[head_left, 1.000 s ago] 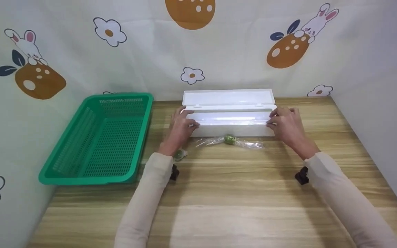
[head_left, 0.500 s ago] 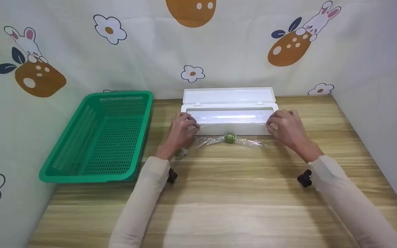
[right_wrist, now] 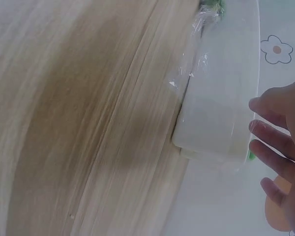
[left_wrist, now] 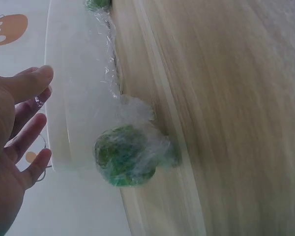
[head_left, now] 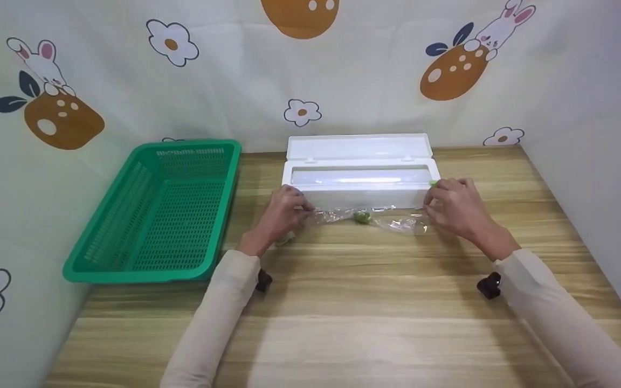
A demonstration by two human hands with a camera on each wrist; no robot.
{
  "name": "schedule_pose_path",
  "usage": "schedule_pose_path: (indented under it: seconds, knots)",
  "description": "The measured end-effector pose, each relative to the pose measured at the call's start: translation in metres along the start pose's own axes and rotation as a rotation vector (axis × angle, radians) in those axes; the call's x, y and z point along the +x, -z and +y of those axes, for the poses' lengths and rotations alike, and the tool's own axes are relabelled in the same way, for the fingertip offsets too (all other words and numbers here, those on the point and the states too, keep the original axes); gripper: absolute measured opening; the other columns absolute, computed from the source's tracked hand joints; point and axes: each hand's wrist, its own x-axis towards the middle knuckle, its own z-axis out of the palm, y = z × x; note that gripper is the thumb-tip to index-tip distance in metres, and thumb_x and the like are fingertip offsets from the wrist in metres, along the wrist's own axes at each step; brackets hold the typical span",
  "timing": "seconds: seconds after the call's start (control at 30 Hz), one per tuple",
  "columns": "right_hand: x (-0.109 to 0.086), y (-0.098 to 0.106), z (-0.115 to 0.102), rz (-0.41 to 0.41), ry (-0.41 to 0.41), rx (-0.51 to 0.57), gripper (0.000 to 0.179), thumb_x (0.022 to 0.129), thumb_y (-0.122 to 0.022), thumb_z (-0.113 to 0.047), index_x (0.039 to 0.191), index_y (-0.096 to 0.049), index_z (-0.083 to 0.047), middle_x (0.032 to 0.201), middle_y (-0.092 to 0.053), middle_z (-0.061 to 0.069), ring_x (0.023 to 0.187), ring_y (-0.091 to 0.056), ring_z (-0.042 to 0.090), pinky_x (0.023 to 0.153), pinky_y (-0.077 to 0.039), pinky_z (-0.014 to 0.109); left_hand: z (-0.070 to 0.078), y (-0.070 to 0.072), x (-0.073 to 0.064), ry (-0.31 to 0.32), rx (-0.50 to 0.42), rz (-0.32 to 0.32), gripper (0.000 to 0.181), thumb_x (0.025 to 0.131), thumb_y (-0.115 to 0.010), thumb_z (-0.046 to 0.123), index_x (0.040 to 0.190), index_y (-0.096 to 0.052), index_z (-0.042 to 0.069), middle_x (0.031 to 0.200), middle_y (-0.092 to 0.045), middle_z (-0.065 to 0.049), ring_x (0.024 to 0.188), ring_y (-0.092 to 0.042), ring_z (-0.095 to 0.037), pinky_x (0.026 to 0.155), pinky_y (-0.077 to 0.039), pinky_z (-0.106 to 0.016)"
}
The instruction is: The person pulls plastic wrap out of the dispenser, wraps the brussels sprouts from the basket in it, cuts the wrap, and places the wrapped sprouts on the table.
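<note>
A white cling film dispenser (head_left: 364,199) lies at the back of the table with its lid raised and a roll of cling film (head_left: 353,177) inside. My left hand (head_left: 287,209) pinches the left end of the film's loose edge between thumb and fingers. At the right end, my right hand (head_left: 453,207) pinches the same edge. The clear sheet slopes down over the box's front. Just before the box lies a small green bundle (head_left: 362,217) wrapped in film with twisted ends. A second wrapped green bundle (left_wrist: 125,155) lies by the left hand, mostly hidden in the head view.
A green plastic basket (head_left: 176,226) with slotted sides stands to the left. Behind the dispenser hangs a patterned cloth (head_left: 224,64). A small bright green part (head_left: 433,183) shows at the box's right end, and the wooden table (head_left: 364,312) stretches toward me.
Both hands have come from the box's top opening down and toward me, drawing the film over its front. The right hand has also shifted slightly right. The green slider beside it now shows.
</note>
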Motion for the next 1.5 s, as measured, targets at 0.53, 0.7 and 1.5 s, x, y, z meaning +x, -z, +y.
schedule_pose_path:
  seconds: [0.53, 0.7, 1.5]
  knots:
    - [-0.006, -0.004, -0.012, -0.279, -0.001, 0.003, 0.005, 0.076, -0.076, -0.014, 0.078, -0.071, -0.013, 0.104, -0.070, 0.011, 0.106, -0.060, 0.033, 0.095, -0.038, 0.057, -0.004, 0.000, -0.005, 0.099, -0.003, -0.254, 0.009, 0.077, -0.077, -0.002, 0.083, -0.079, 0.004, 0.083, -0.076, -0.009, 0.087, -0.063, -0.029, 0.086, -0.047, -0.044]
    - [-0.004, -0.007, -0.013, -0.342, -0.026, -0.006, 0.003, 0.077, -0.073, -0.012, 0.080, -0.073, -0.013, 0.103, -0.069, 0.011, 0.106, -0.059, 0.033, 0.096, -0.038, 0.057, -0.004, 0.000, -0.007, 0.147, -0.014, -0.292, 0.012, 0.077, -0.072, -0.005, 0.084, -0.078, 0.002, 0.083, -0.076, -0.011, 0.088, -0.060, -0.031, 0.089, -0.044, -0.046]
    - [0.022, -0.012, -0.048, -0.162, 0.036, -0.007, 0.022, 0.088, -0.073, -0.024, 0.100, -0.076, -0.006, 0.098, -0.074, 0.012, 0.093, -0.068, 0.033, 0.084, -0.051, 0.050, 0.035, -0.004, 0.012, 0.040, 0.049, -0.151, 0.015, 0.092, -0.069, 0.011, 0.101, -0.076, 0.001, 0.096, -0.075, -0.015, 0.088, -0.071, -0.030, 0.078, -0.059, -0.041]
